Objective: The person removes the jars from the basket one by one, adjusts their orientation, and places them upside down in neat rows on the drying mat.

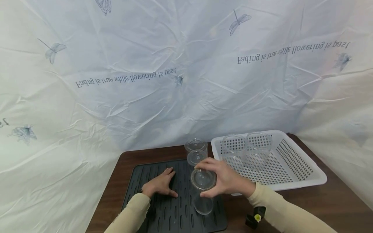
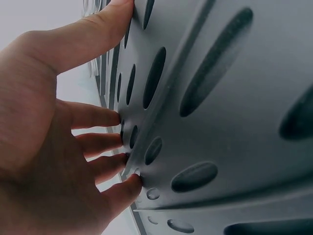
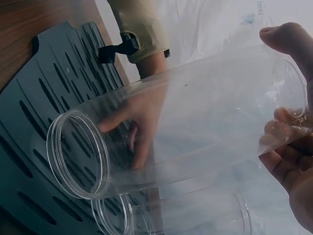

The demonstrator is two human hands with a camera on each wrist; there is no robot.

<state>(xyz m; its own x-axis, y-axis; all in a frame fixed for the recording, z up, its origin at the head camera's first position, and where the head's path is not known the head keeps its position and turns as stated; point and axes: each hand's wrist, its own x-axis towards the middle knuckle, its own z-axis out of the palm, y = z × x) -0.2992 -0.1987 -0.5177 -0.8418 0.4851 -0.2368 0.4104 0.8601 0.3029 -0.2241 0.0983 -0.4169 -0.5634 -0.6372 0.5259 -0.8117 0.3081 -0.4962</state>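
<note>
My right hand (image 1: 225, 178) grips a clear plastic jar (image 1: 203, 180) round its upper end, thumb on the near side and fingers on the far side. The right wrist view shows the jar's threaded mouth (image 3: 80, 154) turned down, close over the dark grey slotted drying mat (image 1: 180, 213). To the left, my left hand (image 1: 160, 184) rests on the mat with its fingers (image 2: 100, 117) spread and fairly straight, holding nothing. Behind the gripped jar a second clear jar (image 1: 196, 157) stands in line, and a third jar (image 1: 196, 144) farther back.
A white perforated plastic basket (image 1: 313, 173) stands on the right, with two clear jars (image 1: 234, 147) inside at its left and back. Mat and basket lie on a dark brown wooden table (image 1: 107, 207). A white printed curtain (image 1: 186, 106) hangs close behind the table.
</note>
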